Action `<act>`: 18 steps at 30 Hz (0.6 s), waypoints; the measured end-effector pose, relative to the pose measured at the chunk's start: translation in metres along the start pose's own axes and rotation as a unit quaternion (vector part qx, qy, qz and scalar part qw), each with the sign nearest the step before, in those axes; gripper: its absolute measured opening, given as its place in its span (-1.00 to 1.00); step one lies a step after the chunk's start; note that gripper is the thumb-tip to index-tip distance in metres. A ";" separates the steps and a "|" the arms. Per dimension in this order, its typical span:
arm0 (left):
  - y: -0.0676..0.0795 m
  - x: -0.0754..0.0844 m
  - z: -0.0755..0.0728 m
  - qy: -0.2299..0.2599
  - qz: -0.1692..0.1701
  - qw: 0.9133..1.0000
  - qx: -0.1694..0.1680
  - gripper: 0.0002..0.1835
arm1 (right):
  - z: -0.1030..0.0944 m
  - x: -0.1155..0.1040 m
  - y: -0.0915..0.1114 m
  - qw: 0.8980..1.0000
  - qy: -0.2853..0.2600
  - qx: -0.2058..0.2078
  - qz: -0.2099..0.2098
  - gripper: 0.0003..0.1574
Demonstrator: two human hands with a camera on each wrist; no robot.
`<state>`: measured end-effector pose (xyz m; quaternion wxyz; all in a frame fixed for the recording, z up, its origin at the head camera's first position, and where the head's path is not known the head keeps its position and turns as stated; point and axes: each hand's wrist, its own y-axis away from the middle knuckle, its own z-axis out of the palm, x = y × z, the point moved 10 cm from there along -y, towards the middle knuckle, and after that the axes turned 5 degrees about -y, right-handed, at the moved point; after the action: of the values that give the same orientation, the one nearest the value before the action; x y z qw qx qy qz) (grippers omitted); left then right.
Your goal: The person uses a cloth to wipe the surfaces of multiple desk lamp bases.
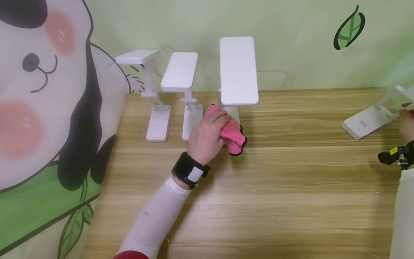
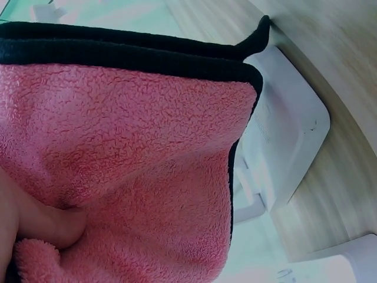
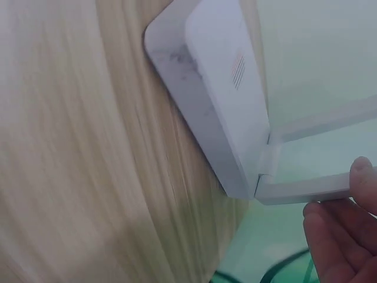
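My left hand (image 1: 205, 138) grips a pink plush cloth (image 1: 234, 135) with black edging, in front of a white desk lamp (image 1: 239, 72). The cloth hides part of that lamp's base. In the left wrist view a finger presses into the folded cloth (image 2: 135, 130), and a white lamp base (image 2: 288, 124) shows behind it. At the right edge of the head view, my right hand (image 1: 407, 124) is at another white lamp (image 1: 368, 122). The right wrist view shows that hand (image 3: 344, 236) pinching one bar of the lamp's arm (image 3: 303, 188). Dark smudges mark the side of its base (image 3: 188, 65).
Two more white lamps, one at far left (image 1: 158, 124) and one beside it (image 1: 179, 72), stand along the back of the wooden table (image 1: 291, 201). Behind them hangs a pale green backdrop (image 1: 291, 36) with a panda print. A thin cable (image 1: 275, 71) runs along it.
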<state>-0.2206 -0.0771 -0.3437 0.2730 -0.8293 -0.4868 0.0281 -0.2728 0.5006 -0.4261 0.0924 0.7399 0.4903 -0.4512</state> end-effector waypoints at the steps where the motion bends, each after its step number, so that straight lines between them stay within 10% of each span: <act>1: 0.000 0.000 -0.001 0.001 0.000 1.000 0.001 -0.57 | 0.004 0.000 0.003 0.999 0.001 -0.012 0.038 -0.63; 4: 0.000 0.001 -0.002 0.003 0.000 1.000 0.004 -0.57 | 0.018 -0.020 0.016 0.993 0.065 -0.063 0.077 -0.76; 9: 0.001 0.003 -0.001 0.007 0.000 1.000 0.003 -0.58 | 0.054 -0.073 0.028 0.977 0.166 -0.131 -0.017 -0.58; 18: 0.000 0.010 0.000 0.027 0.005 1.000 -0.009 -0.60 | 0.129 -0.151 0.062 0.968 0.076 -0.186 -0.147 -0.64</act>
<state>-0.2151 -0.0690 -0.3414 0.2785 -0.8346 -0.4753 0.0028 -0.3139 0.2978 -0.4046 0.1237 0.6619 0.6745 -0.3027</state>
